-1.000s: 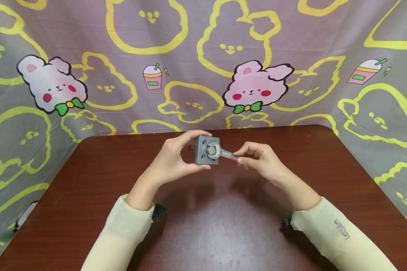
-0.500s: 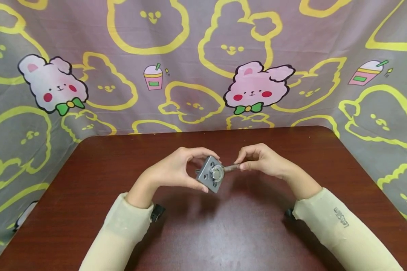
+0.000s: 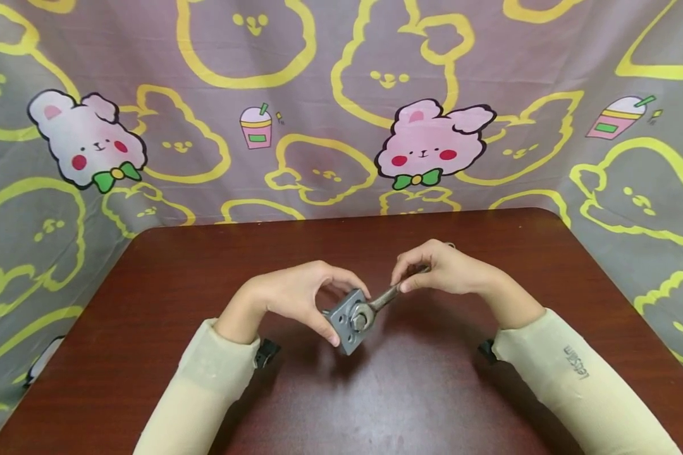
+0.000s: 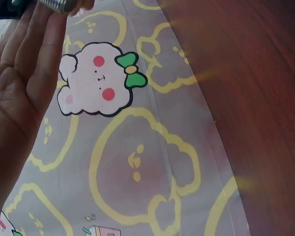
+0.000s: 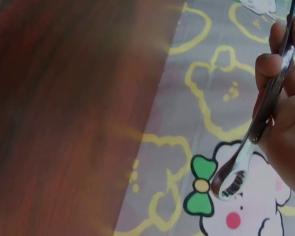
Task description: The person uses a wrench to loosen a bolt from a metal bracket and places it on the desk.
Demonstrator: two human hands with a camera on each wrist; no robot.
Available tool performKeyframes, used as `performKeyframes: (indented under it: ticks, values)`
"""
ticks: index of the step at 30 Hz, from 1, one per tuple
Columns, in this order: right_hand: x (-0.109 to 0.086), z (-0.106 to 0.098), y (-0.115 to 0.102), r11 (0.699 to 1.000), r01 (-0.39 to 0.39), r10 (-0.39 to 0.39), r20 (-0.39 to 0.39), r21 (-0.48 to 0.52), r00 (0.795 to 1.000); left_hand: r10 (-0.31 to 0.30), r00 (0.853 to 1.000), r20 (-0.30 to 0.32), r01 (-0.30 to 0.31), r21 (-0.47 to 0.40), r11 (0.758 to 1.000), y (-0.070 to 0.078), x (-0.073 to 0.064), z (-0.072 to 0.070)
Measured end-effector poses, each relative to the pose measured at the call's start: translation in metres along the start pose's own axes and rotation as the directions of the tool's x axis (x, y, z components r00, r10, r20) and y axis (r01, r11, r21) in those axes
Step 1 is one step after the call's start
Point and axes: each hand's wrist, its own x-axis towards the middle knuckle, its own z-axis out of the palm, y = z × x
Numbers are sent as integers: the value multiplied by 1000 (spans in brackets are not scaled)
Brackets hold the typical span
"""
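My left hand (image 3: 301, 294) holds a square grey metal plate (image 3: 347, 308) with holes by its edges, thumb in front and fingers behind. A hex bolt head (image 3: 359, 322) stands out from the plate's face. Around that head sits one end of a metal wrench (image 3: 387, 299), whose handle my right hand (image 3: 446, 268) pinches between thumb and fingers. In the right wrist view, the wrench's free ring end (image 5: 231, 186) points away past the palm. The bolt's threaded shank (image 4: 58, 4) shows at the top of the left wrist view; the plate is mostly cut off there.
Both hands are above a dark red-brown wooden table (image 3: 341, 404). A patterned cloth (image 3: 319, 82) with cartoon rabbits hangs behind the table and along both sides. Dark wrist-mounted devices show at the cuffs.
My left hand has lowered and tilted the plate. The wrench handle now slants up and away to the right from the bolt head, still pinched by my right hand.
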Motion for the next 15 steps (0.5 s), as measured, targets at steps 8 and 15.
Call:
performKeyframes:
  ticks: [8,15]
  values:
    - [-17,-7,4,999,-35,33,-237,-7,971,123,921,-371,-87,113,990,-3,-5,-3]
    - [-24,3,-2,983,-56,123,-403,175,907,259,751,-607,-141,236,961,0,-2,-1]
